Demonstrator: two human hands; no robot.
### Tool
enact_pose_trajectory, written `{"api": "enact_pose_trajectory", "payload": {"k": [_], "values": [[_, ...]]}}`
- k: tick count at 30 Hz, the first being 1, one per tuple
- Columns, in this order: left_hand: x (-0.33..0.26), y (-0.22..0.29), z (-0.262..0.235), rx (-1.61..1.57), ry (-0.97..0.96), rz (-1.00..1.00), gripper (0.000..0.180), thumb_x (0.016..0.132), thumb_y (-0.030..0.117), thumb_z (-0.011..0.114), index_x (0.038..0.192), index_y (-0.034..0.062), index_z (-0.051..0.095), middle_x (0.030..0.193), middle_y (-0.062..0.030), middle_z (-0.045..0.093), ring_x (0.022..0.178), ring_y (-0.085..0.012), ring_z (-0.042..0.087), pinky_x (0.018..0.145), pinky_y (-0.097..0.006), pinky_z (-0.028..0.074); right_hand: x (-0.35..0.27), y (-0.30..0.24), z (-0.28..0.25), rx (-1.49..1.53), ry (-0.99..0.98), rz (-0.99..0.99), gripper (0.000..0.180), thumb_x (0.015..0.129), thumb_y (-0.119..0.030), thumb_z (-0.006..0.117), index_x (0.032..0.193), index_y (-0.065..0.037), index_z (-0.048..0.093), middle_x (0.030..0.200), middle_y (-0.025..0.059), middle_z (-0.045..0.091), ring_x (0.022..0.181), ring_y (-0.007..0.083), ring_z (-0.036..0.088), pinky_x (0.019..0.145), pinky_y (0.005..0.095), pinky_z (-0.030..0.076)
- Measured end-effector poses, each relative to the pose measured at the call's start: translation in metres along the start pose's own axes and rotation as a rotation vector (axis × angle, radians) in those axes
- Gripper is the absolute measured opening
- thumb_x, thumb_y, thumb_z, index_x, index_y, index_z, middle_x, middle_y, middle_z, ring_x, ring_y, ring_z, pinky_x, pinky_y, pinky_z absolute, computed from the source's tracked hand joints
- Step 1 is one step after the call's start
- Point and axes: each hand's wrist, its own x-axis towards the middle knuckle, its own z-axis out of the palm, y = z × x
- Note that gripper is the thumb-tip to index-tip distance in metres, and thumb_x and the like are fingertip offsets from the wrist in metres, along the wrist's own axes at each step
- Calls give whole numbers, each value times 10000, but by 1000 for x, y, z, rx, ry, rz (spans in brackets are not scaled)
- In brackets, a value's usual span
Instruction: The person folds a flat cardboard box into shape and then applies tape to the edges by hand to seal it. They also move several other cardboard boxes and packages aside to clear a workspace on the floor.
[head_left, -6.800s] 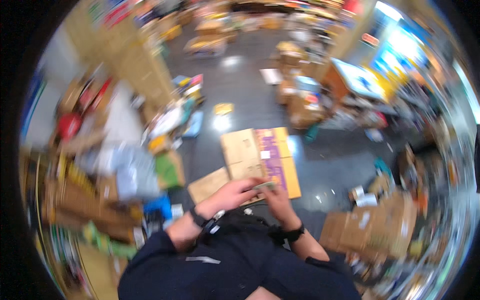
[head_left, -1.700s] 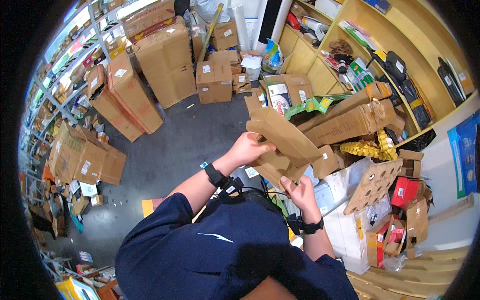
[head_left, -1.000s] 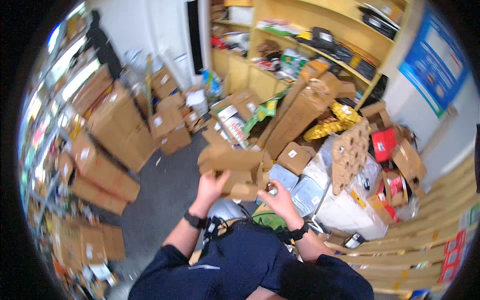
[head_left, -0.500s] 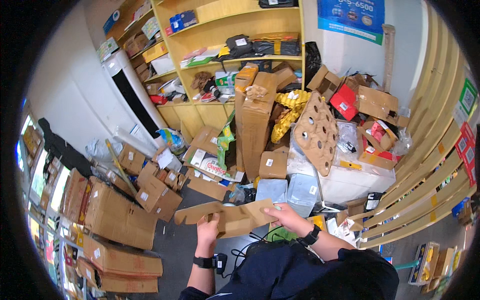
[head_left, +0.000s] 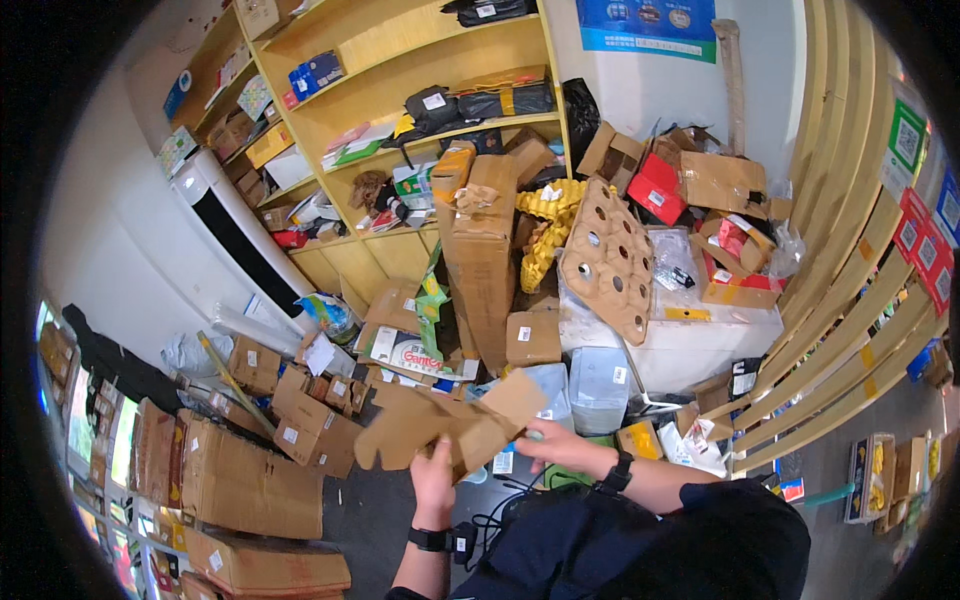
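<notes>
A partly unfolded cardboard box (head_left: 465, 425), brown with loose flaps, hangs in front of me at chest height. My left hand (head_left: 434, 482) is closed on its lower edge, the thumb lying over the near face. At the box's lower right edge, my right hand (head_left: 560, 447) has its fingers bent around the border; the fingertips are partly hidden. One flap stands up to the right above that hand. Both wrists wear black bands.
Large cardboard cartons (head_left: 250, 480) lean at the left. A tall carton (head_left: 482, 270) stands before wooden shelves (head_left: 400, 75). A moulded pulp tray (head_left: 610, 260) rests against a white counter (head_left: 680, 345). Grey parcels (head_left: 598, 390) lie beyond my right hand. Wooden slats (head_left: 830, 330) curve along the right.
The cardboard box has tilted, its right flap now pointing up and away. My right hand has shifted down along its edge. The whole view has swung slightly right.
</notes>
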Motion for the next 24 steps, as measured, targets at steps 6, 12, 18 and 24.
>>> {"api": "enact_pose_trajectory", "payload": {"k": [6, 12, 18, 24], "values": [[-2, -12, 20, 290, -169, 114, 402, 912, 170, 593, 1252, -17, 488, 1094, -96, 618, 1011, -195, 592, 874, -314, 469, 20, -8, 9, -84, 278, -105, 410, 877, -273, 655, 1183, -14, 569, 915, 36, 654, 660, 99, 587, 529, 252, 511], [-5, -43, -7, 444, -266, -261, 363, 910, 280, 610, 1171, 44, 520, 819, -48, 625, 711, -138, 645, 588, -267, 497, 32, 3, 7, -22, 422, -194, 311, 918, -289, 602, 1097, -35, 603, 894, 39, 644, 676, 118, 595, 510, 258, 495], [3, -50, -14, 718, -377, 137, 261, 864, 241, 624, 1008, 24, 604, 695, -3, 573, 531, -92, 507, 458, -246, 389, 42, 15, -13, 85, 530, -46, 371, 901, -318, 637, 1068, 14, 618, 887, 59, 675, 766, 126, 596, 687, 290, 481], [-22, -14, 1, 662, -408, -43, 340, 874, 293, 646, 1041, 1, 597, 762, -30, 631, 598, -105, 568, 518, -255, 444, 41, 3, -9, 477, 447, 114, 309, 927, -346, 610, 1046, -63, 638, 804, 18, 641, 630, 101, 559, 494, 255, 404]]}}
